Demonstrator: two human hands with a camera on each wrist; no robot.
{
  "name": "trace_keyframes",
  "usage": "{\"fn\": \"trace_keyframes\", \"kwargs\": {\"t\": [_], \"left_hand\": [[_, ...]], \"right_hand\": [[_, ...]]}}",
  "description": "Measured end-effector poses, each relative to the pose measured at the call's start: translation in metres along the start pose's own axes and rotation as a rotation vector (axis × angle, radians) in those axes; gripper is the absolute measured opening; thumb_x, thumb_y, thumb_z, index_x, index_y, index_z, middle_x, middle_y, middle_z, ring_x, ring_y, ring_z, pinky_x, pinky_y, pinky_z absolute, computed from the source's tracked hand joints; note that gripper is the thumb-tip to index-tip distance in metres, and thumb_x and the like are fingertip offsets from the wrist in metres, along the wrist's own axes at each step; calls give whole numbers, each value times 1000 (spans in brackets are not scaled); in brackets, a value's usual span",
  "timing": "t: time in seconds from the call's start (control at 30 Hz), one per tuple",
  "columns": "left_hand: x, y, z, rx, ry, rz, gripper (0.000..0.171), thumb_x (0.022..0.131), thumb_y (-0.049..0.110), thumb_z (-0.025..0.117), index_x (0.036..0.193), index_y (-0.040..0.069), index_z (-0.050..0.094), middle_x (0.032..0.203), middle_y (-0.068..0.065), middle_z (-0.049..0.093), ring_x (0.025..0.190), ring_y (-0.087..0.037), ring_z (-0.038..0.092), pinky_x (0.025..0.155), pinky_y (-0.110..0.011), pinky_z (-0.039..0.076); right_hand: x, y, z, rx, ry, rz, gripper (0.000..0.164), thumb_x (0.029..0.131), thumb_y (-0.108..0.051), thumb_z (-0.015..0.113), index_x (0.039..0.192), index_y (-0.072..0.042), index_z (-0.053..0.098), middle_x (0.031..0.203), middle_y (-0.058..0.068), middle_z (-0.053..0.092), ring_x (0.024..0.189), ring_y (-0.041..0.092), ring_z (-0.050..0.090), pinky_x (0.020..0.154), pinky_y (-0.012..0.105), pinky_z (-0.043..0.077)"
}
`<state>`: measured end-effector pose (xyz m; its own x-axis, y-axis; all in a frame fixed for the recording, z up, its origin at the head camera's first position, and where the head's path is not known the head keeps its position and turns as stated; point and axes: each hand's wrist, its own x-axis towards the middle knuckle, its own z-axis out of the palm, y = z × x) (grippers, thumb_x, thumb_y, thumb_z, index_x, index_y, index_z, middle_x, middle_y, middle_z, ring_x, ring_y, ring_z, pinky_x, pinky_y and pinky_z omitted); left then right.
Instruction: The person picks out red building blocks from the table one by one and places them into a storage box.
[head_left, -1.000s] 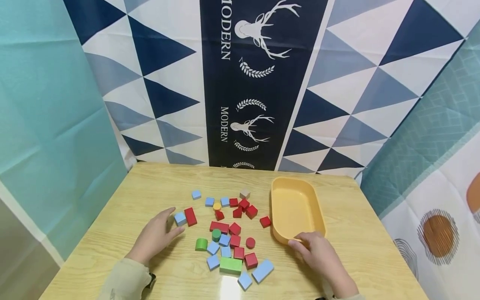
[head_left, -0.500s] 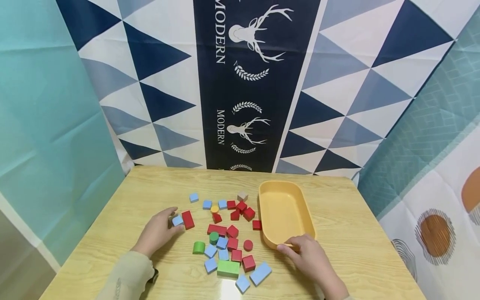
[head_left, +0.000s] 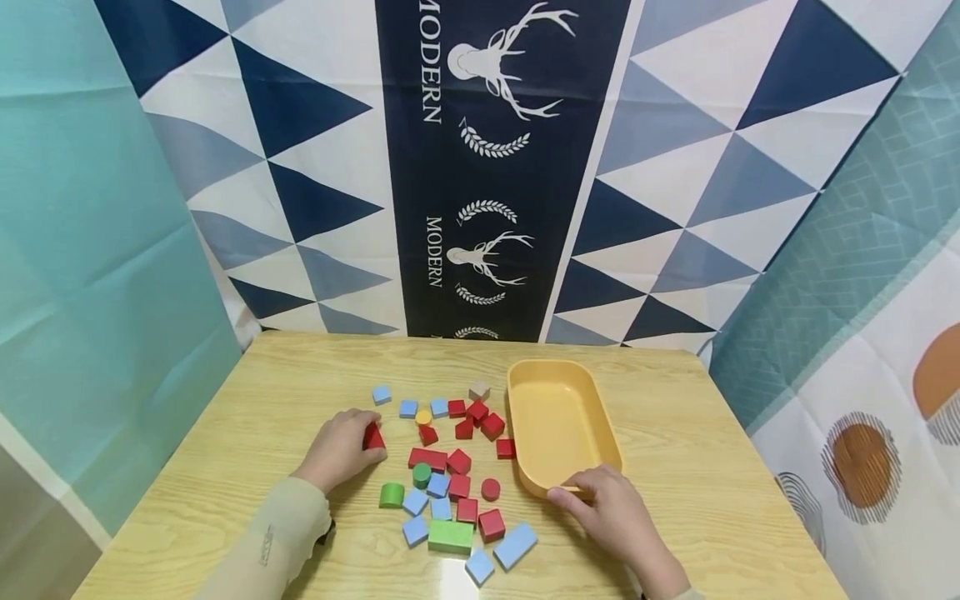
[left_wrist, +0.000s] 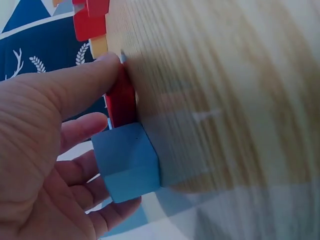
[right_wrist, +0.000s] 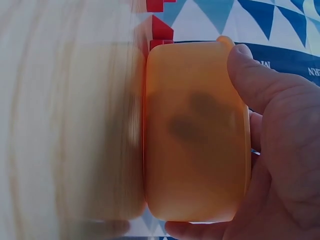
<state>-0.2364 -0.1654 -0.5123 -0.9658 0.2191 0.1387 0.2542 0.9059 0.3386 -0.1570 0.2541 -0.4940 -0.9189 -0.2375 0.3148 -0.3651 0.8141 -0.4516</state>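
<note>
On the table's left side, my left hand point(head_left: 341, 446) reaches around a red rectangular block point(head_left: 372, 436), thumb and fingertips at its two ends. In the left wrist view, a blue block point(left_wrist: 127, 162) lies in the cup of the fingers, against the red block; the hand hides it from the head view. My right hand point(head_left: 611, 512) grips the near rim of a yellow-orange plastic tray point(head_left: 517, 462), which has nothing in it. The right wrist view shows the tray's outer wall point(right_wrist: 195, 150) upright on the table, with the thumb on its rim.
Several red, blue and green blocks lie loose mid-table, among them a long green block point(head_left: 450, 537) and a long blue block point(head_left: 515, 546). A red cube point(head_left: 506, 448) sits against the tray's left side. A patterned cloth point(head_left: 480, 167) hangs behind the table.
My left hand has moved right, over the blue block and onto the red one. My right hand has slid the tray left, shifting the red cube beside it. The view has turned slightly.
</note>
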Motion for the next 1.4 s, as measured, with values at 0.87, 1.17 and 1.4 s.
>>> {"fn": "trace_keyframes", "kwargs": {"t": [0.87, 1.17, 1.4], "left_hand": [[28, 212, 18, -72, -61, 451, 55, 82, 45, 77, 125, 15, 59, 118, 4, 61, 104, -13, 46, 97, -33, 46], [29, 208, 34, -145, -152, 355, 41, 90, 45, 69, 118, 16, 64, 105, 5, 64, 92, -10, 47, 84, -28, 50], [26, 207, 32, -136, -183, 358, 39, 92, 45, 67, 119, 16, 64, 118, 1, 62, 101, -10, 52, 94, -34, 50]], "right_hand": [[-1, 7, 4, -30, 8, -36, 26, 84, -56, 70, 75, -32, 74, 77, -21, 63, 77, 2, 51, 66, 33, 50], [-2, 7, 2, -41, 28, -41, 25, 83, -56, 72, 74, -32, 73, 76, -21, 63, 75, 2, 51, 64, 33, 49], [-1, 7, 1, -40, 8, -31, 27, 83, -58, 71, 74, -33, 73, 76, -22, 63, 75, 1, 50, 64, 32, 49]]}}
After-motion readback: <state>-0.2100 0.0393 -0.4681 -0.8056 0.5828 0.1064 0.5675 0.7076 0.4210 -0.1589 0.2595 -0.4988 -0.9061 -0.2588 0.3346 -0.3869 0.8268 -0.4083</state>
